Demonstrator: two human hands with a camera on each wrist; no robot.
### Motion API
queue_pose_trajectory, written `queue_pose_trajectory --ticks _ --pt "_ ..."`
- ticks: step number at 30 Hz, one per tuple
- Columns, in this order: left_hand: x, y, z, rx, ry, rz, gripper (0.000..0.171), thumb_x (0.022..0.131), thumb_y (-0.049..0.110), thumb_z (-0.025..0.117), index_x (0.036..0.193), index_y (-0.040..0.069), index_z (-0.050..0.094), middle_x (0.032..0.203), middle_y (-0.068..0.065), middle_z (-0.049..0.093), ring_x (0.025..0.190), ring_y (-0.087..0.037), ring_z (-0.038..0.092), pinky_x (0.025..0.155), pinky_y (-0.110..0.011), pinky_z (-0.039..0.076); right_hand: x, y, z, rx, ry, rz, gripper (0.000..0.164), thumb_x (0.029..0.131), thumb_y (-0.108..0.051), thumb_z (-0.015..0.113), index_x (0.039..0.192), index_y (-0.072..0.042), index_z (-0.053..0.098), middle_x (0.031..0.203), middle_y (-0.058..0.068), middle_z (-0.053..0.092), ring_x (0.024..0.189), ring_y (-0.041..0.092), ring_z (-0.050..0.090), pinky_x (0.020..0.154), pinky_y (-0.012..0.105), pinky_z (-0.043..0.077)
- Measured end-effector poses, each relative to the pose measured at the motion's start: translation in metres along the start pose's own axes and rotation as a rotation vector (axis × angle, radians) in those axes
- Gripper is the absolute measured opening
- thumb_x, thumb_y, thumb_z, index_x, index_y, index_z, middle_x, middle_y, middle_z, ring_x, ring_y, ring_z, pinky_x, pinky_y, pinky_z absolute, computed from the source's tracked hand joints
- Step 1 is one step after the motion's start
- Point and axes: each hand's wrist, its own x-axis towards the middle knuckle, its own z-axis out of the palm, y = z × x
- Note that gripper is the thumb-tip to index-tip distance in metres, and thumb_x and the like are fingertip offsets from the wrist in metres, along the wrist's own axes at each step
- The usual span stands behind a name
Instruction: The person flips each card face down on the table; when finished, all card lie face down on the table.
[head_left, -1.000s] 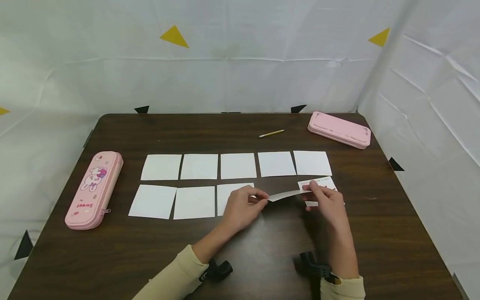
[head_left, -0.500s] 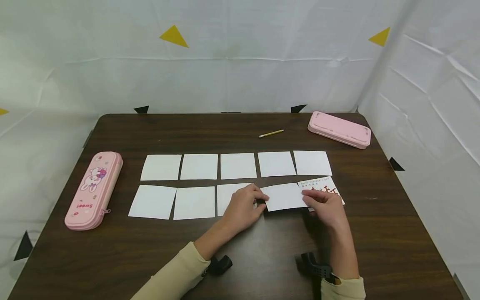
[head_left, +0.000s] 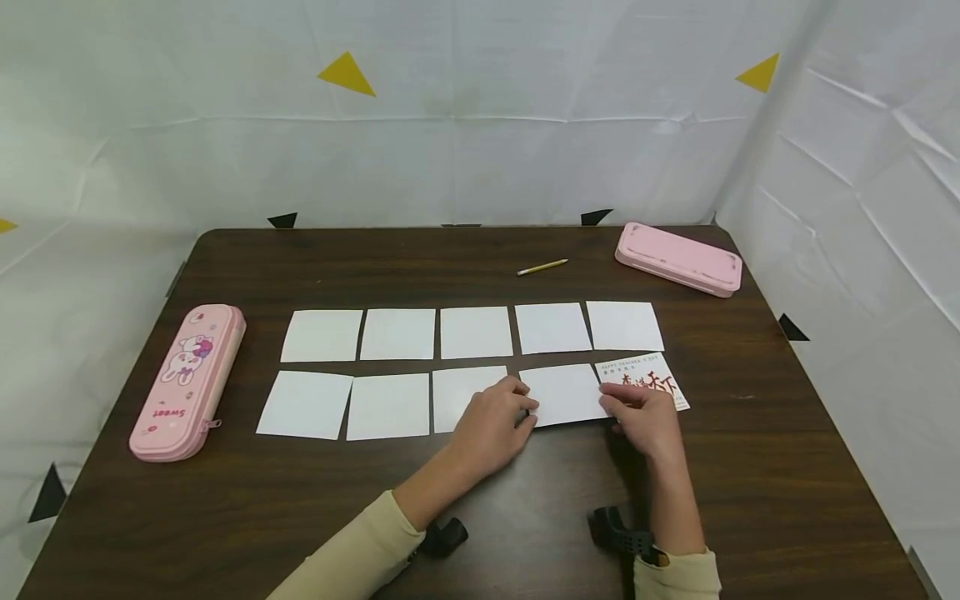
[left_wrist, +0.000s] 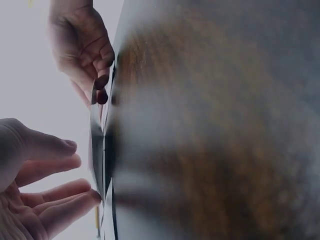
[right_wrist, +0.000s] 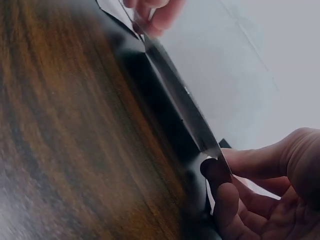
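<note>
My right hand (head_left: 647, 419) pinches the right edge of a blank white card (head_left: 564, 395), thumb above and fingers beneath. The right wrist view shows this card (right_wrist: 175, 90) edge-on, tilted slightly off the dark table. At the card's left edge is my left hand (head_left: 491, 425); in the left wrist view its fingertips (left_wrist: 92, 196) touch the card while the thumb stands apart. A printed card (head_left: 660, 377) with red characters lies just beyond my right hand, partly covered by it. Left of the held card, another white card (head_left: 457, 398) is partly hidden by my left hand.
Several blank white cards lie in two rows, among them a back-row card (head_left: 476, 332) and a front-left card (head_left: 303, 403). A pink pencil case (head_left: 187, 382) lies left, another pink case (head_left: 678, 258) at back right. A short pencil (head_left: 542, 267) lies behind the cards.
The held card has turned from nearly edge-on to showing its blank white face and has come down toward the front row. My left fingers have loosened at its left edge.
</note>
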Motion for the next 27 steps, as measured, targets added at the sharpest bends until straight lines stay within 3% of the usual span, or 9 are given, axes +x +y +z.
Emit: queue_pose_trajectory --ticks 10,19,27 --pt "0.001 0.006 -0.001 0.067 -0.086 0.027 0.016 0.089 0.018 0.072 0.1 0.009 0.079 0.103 -0.003 0.073 0.094 -0.018 0.069 0.081 -0.037 0.054 -0.001 -0.002 0.004 -0.099 0.042 -0.028 0.029 0.088 -0.011 0.072 0.114 0.004 0.071 0.104 0.022 0.07 0.062 0.019 0.064 0.055 0.025 0.05" --pt "0.0 0.006 -0.001 0.111 -0.138 0.027 0.021 0.091 0.024 0.07 0.106 0.01 0.077 0.105 -0.002 0.072 0.096 -0.017 0.068 0.082 -0.036 0.053 -0.006 -0.008 0.002 -0.31 0.095 -0.061 0.033 0.089 -0.021 0.07 0.118 -0.005 0.072 0.104 0.017 0.072 0.1 0.035 0.065 0.077 0.044 0.044" --pt "0.0 0.006 -0.002 0.093 -0.14 0.025 0.023 0.092 0.024 0.069 0.108 0.01 0.077 0.107 -0.003 0.072 0.097 -0.018 0.068 0.084 -0.037 0.053 -0.009 -0.011 0.001 -0.355 0.104 -0.02 0.035 0.091 -0.026 0.069 0.12 -0.008 0.072 0.106 0.017 0.072 0.105 0.038 0.063 0.077 0.049 0.043"
